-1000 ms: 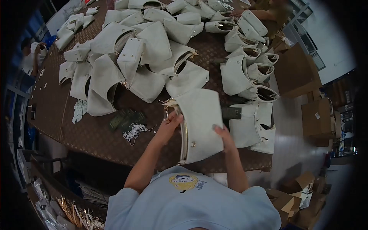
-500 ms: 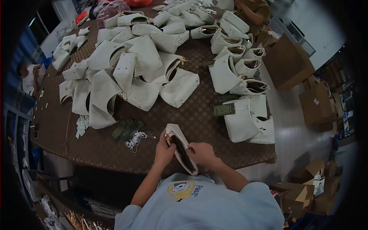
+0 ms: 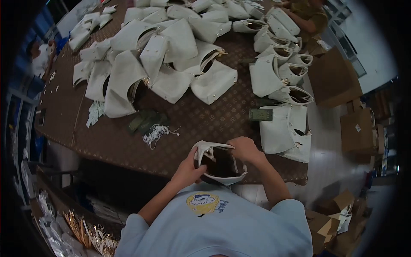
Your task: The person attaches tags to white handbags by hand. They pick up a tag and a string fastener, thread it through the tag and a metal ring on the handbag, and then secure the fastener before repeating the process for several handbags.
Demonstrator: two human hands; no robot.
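A white handbag [image 3: 233, 179] is held close to my body at the table's front edge, its mouth spread wide so the dark lining shows. My left hand [image 3: 190, 168] grips the bag's left side, thumb over the rim. My right hand [image 3: 245, 150] is closed on the far right part of the rim. Beyond the bag lie a bunch of white strings [image 3: 158, 135] and a stack of dark green tags [image 3: 145, 121]. To the right, another green tag [image 3: 260, 114] rests on a flat white handbag [image 3: 276, 135].
A large heap of white handbags [image 3: 175, 43] covers the back of the patterned brown table [image 3: 222, 122]. More bags [image 3: 267, 73] stand in a row at right. Cardboard boxes [image 3: 336, 77] stand on the floor there. Two other people [image 3: 310, 15] are at the table's far sides.
The bag's mouth has gone from narrow to wide. My right hand has moved right and away from me to the rim. The view has shifted.
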